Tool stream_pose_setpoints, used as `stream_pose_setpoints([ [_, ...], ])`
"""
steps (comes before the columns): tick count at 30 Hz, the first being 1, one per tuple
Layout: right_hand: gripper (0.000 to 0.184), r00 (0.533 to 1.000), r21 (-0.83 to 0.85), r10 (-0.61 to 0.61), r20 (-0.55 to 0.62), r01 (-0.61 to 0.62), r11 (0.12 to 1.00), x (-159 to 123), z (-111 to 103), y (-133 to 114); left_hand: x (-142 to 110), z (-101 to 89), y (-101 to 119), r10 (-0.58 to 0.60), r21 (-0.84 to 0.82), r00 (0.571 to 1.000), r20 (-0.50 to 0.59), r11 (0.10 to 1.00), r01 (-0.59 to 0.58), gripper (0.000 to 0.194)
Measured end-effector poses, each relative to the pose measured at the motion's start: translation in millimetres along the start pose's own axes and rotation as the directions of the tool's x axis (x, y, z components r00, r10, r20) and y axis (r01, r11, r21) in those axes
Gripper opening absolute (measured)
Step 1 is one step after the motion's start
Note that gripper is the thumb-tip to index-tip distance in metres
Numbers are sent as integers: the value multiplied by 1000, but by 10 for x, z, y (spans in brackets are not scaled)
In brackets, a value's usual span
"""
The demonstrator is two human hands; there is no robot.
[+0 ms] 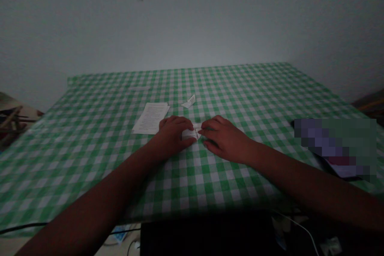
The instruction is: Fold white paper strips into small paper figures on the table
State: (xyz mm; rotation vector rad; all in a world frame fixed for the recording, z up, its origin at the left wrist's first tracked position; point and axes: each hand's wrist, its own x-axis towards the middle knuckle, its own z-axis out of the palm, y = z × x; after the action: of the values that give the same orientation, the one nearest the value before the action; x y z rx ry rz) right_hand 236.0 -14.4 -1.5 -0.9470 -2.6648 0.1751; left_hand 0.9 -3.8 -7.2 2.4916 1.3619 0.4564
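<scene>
A small piece of printed white paper (195, 131), apparently folded, lies low over the checked cloth between my two hands. My left hand (172, 136) holds its left part, with the thumb at the near edge and the fingers bent over the far side. At the right edge, the fingertips of my right hand (224, 137) are on the paper, and its thumb sits a little lower. My fingers partly cover the paper, so its full shape is hidden. Just beyond it rests a small folded paper piece (189, 102) with a pointed end.
A stack of printed sheets (150, 118) lies beside my left hand. A green and white checked tablecloth (192, 184) covers the table. To the right is a dark-edged, phone-like device (336, 160), mostly pixelated. Behind the table stands a grey wall (192, 20). Cables hang near the front edge.
</scene>
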Motion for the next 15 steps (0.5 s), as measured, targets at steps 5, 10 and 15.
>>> stream_pose_setpoints([
  [5, 40, 997, -53, 35, 70, -31, 998, -13, -23, -41, 15, -48, 20, -38, -6, 999, 32, 999, 39, 28],
  [10, 44, 994, -97, 49, 99, -40, 995, -26, -35, -77, 11, -57, 25, -14, 1, 1000, 11, 1000, 14, 28],
  [15, 47, 991, -133, 68, 116, -52, 990, -37, -17, -95, 3, -41, -1, 7, 4, 1000, 8, 1000, -7, 28],
])
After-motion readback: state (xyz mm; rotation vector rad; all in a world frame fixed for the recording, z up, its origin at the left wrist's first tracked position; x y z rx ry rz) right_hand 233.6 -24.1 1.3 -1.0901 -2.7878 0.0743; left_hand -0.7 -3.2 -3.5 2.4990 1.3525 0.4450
